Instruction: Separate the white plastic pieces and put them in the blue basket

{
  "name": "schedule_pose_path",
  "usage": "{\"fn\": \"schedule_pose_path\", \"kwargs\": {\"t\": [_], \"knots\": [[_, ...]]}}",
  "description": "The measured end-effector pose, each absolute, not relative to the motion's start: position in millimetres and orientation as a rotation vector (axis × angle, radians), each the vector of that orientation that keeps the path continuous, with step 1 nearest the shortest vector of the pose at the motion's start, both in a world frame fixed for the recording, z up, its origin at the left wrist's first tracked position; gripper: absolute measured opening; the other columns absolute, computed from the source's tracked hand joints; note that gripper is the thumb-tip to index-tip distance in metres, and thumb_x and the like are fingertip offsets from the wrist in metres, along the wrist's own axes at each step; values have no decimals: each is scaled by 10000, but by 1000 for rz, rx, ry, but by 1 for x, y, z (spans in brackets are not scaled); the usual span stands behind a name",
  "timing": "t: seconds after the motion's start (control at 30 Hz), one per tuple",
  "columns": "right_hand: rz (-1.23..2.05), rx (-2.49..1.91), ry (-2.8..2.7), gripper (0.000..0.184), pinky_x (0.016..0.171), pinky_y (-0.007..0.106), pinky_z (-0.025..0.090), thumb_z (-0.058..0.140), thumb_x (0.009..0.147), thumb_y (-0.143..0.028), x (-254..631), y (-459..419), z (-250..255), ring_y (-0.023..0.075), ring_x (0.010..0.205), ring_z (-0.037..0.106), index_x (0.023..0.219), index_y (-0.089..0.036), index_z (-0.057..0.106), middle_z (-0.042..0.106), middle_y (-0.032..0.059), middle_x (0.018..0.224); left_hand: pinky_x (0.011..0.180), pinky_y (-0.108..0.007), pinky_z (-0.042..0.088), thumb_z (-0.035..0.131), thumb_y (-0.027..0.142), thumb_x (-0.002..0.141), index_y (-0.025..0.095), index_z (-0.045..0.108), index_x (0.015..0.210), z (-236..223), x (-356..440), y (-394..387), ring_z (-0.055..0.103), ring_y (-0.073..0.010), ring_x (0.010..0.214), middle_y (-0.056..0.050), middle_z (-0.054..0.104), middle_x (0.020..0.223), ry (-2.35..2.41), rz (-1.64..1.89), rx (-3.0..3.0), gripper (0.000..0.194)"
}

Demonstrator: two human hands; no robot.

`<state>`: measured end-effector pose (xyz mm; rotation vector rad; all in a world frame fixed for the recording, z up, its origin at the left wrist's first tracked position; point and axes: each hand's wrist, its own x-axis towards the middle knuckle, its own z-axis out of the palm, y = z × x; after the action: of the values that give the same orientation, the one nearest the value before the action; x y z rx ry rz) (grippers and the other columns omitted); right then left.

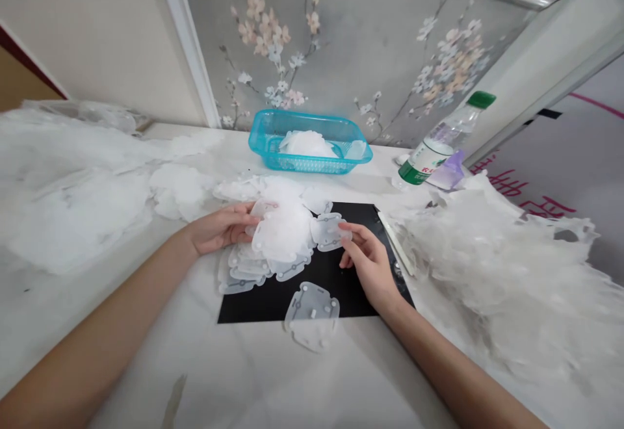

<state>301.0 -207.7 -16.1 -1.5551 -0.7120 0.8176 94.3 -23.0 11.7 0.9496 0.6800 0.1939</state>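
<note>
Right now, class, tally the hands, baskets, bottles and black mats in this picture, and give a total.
Hands: 2 (left hand, right hand)
Blue basket: 1
Plastic bottle: 1
Black mat: 1
Total: 5

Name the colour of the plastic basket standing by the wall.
The plastic basket is translucent turquoise, best seen in the head view.

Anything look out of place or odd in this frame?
One translucent plastic piece lies apart from the stack of plastic pieces, straddling the near edge of the black mat, with its lower part resting on the table.
</note>
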Motion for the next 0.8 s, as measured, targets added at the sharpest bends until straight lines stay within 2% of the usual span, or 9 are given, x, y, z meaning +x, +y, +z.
{"fn": "schedule_pose_path", "kwargs": {"t": [0.17,0.3,0.43,0.53,0.8], "knots": [[794,-1531,-679,395,474,242,426,608,734,-363,298,-208,-15,71,432,487,1081,-183,550,612,-21,711,544,-146,562,711,74,679,164,626,1128,16,95,-29,666,-99,621,-1,700,825,713,216,948,466],[773,-1482,-658,351,463,237,422,602,744,-360,296,-209,-15,72,410,488,1048,-187,571,606,-33,659,556,-144,567,693,56,692,165,638,1108,17,94,-30,662,-92,617,-4,702,837,728,225,960,434],[754,-1500,-693,209,486,234,410,567,786,-343,297,-211,-18,74,425,490,900,-184,641,581,-35,593,564,-132,563,695,61,693,168,647,1101,18,93,-30,662,-89,627,-20,705,880,729,223,969,424],[750,-1534,-696,193,499,239,402,547,802,-336,298,-212,-20,86,444,494,805,-178,657,552,-32,545,573,-142,568,701,78,693,170,643,1111,17,93,-29,667,-100,641,-35,705,908,724,216,981,432],[796,-1564,-667,235,513,240,408,568,777,-358,296,-210,-15,89,455,491,922,-185,636,504,-57,545,589,-146,578,731,102,677,177,622,1149,12,92,-27,671,-99,653,-26,701,908,709,218,987,491]]}}
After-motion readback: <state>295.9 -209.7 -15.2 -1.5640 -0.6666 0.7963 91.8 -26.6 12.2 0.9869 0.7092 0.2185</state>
